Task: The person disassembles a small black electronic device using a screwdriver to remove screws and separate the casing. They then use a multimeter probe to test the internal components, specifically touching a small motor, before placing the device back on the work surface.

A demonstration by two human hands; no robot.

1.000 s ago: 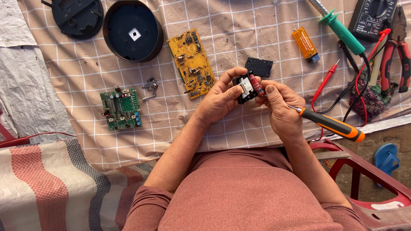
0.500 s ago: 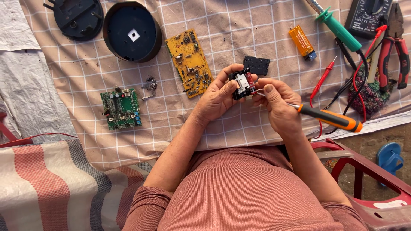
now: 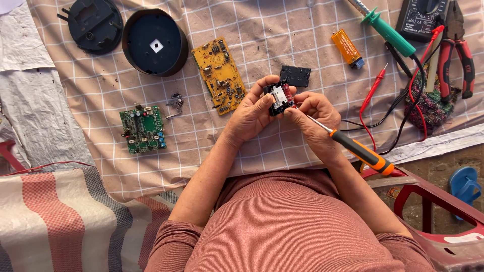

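Now left hand (image 3: 252,113) grips small black module (image 3: 280,98), right hand (image 3: 313,118) w/ screwdriver (image 3: 355,146).

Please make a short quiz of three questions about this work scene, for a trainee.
1. True or false: the left hand holds the small black module.
2. Which tool is in the right hand? A) red-handled pliers B) orange-handled screwdriver C) green soldering iron
3. Fill in: the green circuit board lies to the ____ of the yellow circuit board in the picture.

Key: 1 true; 2 B; 3 left.
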